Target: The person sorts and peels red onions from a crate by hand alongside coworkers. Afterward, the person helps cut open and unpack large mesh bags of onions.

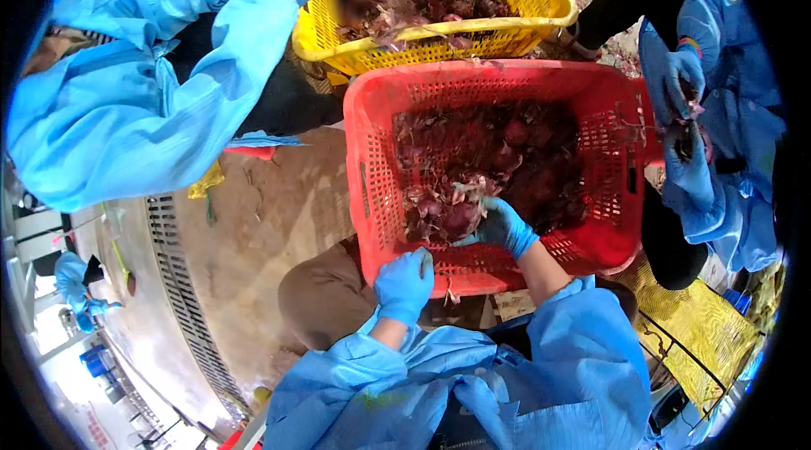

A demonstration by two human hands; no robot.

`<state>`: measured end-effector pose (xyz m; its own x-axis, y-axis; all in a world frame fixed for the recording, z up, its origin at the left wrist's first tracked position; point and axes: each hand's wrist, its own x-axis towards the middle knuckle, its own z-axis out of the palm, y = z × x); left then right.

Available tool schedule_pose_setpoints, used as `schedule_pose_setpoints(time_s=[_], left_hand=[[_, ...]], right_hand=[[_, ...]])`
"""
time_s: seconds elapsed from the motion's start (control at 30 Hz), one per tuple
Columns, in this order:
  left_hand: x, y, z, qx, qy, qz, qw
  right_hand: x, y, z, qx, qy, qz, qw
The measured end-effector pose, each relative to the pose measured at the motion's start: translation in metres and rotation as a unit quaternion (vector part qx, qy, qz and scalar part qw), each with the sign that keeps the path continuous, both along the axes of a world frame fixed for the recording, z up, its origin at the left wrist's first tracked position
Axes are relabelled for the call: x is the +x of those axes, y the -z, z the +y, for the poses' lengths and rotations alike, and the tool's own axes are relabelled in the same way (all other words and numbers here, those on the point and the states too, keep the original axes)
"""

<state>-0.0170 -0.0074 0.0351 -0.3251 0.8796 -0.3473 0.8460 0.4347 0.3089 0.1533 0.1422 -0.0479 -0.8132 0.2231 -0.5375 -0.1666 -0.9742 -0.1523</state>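
A red plastic crate [498,283] stands in front of me, with red onions [507,154] and dry skins heaped inside. My right hand [507,229], in a blue glove, reaches over the near wall into it. Its fingers curl round a bunch of red onions [446,212] in the near left part of the crate. At the near left corner, my left hand [405,284] is closed in its blue glove by the rim. What it holds, if anything, is hidden.
Beyond the red crate is a yellow crate [439,30] of onions. Co-workers in blue gowns sit at left [160,112] and right [735,112], their gloved hands working. A floor drain grate [182,281] runs at left; yellow mesh sacking [697,336] lies at lower right.
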Motion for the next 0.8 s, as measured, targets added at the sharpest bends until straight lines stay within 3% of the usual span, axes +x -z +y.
schedule_pose_setpoints(time_s=[0.07, 0.17, 0.23, 0.47, 0.53, 0.57, 0.6, 0.73, 0.8], left_hand=[[0.000, -0.004, 0.000, -0.016, -0.003, -0.001, 1.000], [0.000, -0.002, -0.005, -0.009, 0.005, 0.011, 1.000], [0.000, -0.003, -0.004, -0.069, -0.019, 0.038, 0.997], [0.000, -0.002, -0.004, -0.038, -0.059, 0.004, 0.998], [-0.001, 0.004, -0.007, 0.034, -0.055, 0.000, 0.998], [-0.002, 0.006, -0.009, 0.037, -0.057, 0.000, 0.998], [-0.002, 0.007, -0.011, 0.046, -0.050, 0.000, 0.998], [-0.001, -0.008, -0.007, 0.041, -0.055, -0.022, 0.997], [-0.002, 0.004, -0.008, 0.042, -0.046, -0.018, 0.998]], right_hand=[[-0.014, -0.036, -0.001, -0.019, 0.080, 0.076, 0.994], [-0.031, -0.071, -0.009, -0.050, 0.118, 0.090, 0.988], [-0.035, -0.075, -0.014, -0.041, 0.120, 0.115, 0.985], [-0.038, -0.102, -0.034, 0.002, 0.124, 0.159, 0.980], [-0.039, -0.095, -0.040, 0.041, 0.103, 0.117, 0.987], [-0.039, -0.099, -0.043, -0.075, 0.163, 0.111, 0.978], [-0.038, -0.095, -0.046, -0.072, 0.161, 0.110, 0.978], [-0.038, -0.089, -0.055, 0.039, 0.184, 0.120, 0.975], [-0.043, -0.094, -0.059, 0.016, 0.277, 0.001, 0.961]])
